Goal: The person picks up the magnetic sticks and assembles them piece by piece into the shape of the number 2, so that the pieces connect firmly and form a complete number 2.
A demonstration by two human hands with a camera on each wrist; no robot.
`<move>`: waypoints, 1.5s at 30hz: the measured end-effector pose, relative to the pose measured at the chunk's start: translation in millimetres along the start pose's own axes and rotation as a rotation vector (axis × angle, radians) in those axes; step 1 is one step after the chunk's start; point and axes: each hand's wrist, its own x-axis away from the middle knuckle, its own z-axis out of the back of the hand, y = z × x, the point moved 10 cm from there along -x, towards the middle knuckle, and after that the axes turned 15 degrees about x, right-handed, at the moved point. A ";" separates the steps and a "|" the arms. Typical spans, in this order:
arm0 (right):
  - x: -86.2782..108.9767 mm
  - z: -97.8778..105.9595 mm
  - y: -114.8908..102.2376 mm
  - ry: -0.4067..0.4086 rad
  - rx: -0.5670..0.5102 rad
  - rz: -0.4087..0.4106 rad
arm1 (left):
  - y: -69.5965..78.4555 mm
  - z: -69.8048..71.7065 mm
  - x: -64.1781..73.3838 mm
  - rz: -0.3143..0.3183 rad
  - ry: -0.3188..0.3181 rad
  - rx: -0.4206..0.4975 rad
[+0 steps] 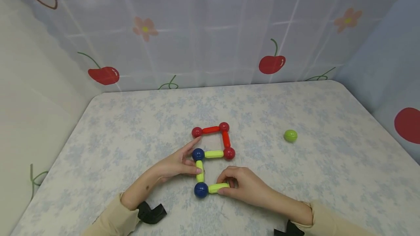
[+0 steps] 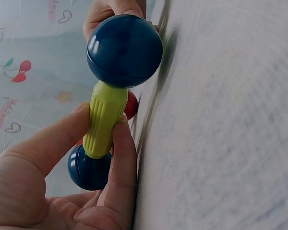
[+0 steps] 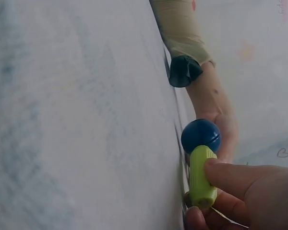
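Observation:
A chain of coloured rods and balls lies on the table in the head view. My left hand [image 1: 175,165] pinches the upright yellow-green rod [image 2: 104,122] between thumb and fingers, with a blue ball [image 2: 125,50] at its near end and another blue ball [image 1: 198,154] at its far end. One left finger reaches up to a red ball [image 1: 197,132]. My right hand [image 1: 244,185] pinches a second yellow-green rod [image 3: 201,177], whose other end meets the near blue ball. A third yellow-green rod [image 1: 214,154] joins the far blue ball to a red ball [image 1: 229,153].
Two red rods, one across the top [image 1: 210,130] and one down the right side [image 1: 226,139], meet at a red corner ball [image 1: 224,127]. A loose green ball [image 1: 290,136] sits off to the right on the patterned table [image 1: 328,163]. A printed curtain [image 1: 210,39] hangs behind.

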 end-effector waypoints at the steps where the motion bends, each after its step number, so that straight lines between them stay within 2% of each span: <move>1: 0.2 0.8 -0.5 -0.005 -0.005 0.006 | 0.1 0.3 0.2 0.000 0.000 0.001; 5: 1.7 14.6 -1.3 0.001 -0.024 0.035 | -0.6 0.7 1.0 0.003 0.000 0.019; 8: 3.3 39.8 4.9 0.067 0.000 0.032 | -0.9 -0.5 1.2 0.003 -0.005 0.039; 10: 5.7 64.3 14.2 0.144 0.050 0.007 | -0.9 -1.1 0.8 0.005 -0.005 0.048; 14: 18.9 123.8 43.9 0.336 0.240 -0.084 | -0.5 -0.1 0.3 0.008 0.011 0.047; 16: 29.2 149.0 64.1 0.393 0.369 -0.155 | -0.2 0.7 0.3 0.007 0.017 0.045; 18: 40.9 164.6 88.4 0.387 0.489 -0.254 | -0.3 0.9 0.0 0.007 0.017 0.045; 20: 50.6 169.9 112.9 0.329 0.575 -0.345 | -0.5 0.8 -0.4 0.006 0.012 0.047; 23: 57.9 163.2 140.4 0.221 0.585 -0.398 | -0.8 1.1 -0.8 0.005 0.011 0.046; 25: 56.5 157.2 148.1 0.195 0.557 -0.370 | -0.8 1.8 -0.8 0.006 0.016 0.044; 28: 51.9 151.4 145.9 0.190 0.504 -0.311 | 0.3 2.1 -0.3 0.003 0.024 0.044; 31: 48.3 147.5 131.7 0.206 0.453 -0.261 | 1.6 0.9 0.8 0.000 0.028 0.035; 35: 38.7 131.5 98.2 0.211 0.290 -0.140 | 3.3 1.2 1.5 -0.010 0.050 0.000; 38: 29.7 108.8 70.6 0.171 0.138 -0.050 | 4.3 2.8 1.7 -0.021 0.074 -0.021; 42: 23.3 74.9 43.6 0.078 -0.028 0.009 | 6.6 4.3 1.6 -0.047 0.097 -0.062; 43: 23.2 67.9 38.6 0.059 -0.058 0.021 | 7.7 4.5 1.6 -0.057 0.106 -0.087; 45: 23.6 57.3 31.6 0.033 -0.103 0.037 | 13.4 4.2 2.6 -0.109 0.131 -0.221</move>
